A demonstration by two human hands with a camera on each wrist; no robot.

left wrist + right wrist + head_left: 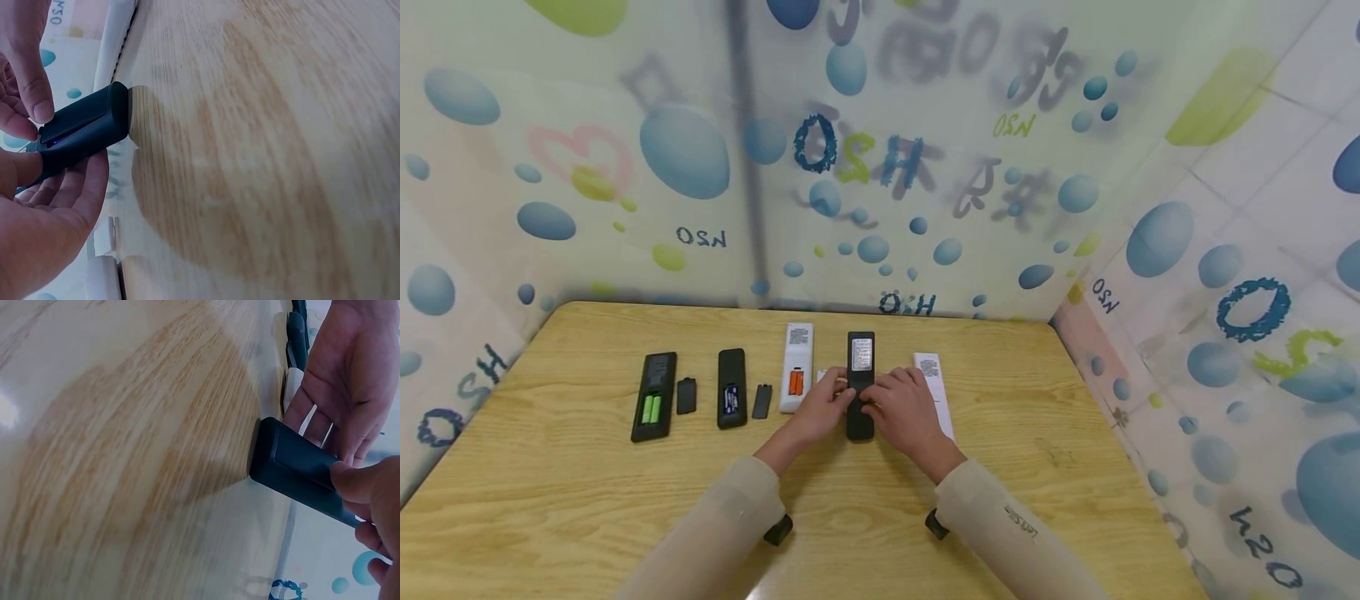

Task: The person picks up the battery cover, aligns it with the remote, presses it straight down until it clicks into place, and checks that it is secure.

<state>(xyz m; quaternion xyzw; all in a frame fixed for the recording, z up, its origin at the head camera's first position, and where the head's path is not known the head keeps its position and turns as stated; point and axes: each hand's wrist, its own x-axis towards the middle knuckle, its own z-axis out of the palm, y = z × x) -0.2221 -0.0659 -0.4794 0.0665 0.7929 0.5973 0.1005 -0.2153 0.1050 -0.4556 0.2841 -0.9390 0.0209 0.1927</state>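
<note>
A black remote control [861, 427] lies back side up between my hands, a white label on its far half. My left hand [820, 408] grips it from the left side, with fingers underneath in the left wrist view. My right hand [907, 410] pinches the far end of the black battery cover [82, 112], thumb on top. Along the cover's side a gap shows, with a bit of blue inside; it sits slightly raised at that end. In the right wrist view the thumb lies on the cover [307, 456]. Most of the battery compartment is hidden.
Left of my hands lie a black remote with green batteries [653, 400], its loose cover [687, 396], another black remote [732, 387], a second loose cover [762, 401] and a white remote with orange batteries [797, 367]. A white remote [933, 379] lies partly behind my right hand.
</note>
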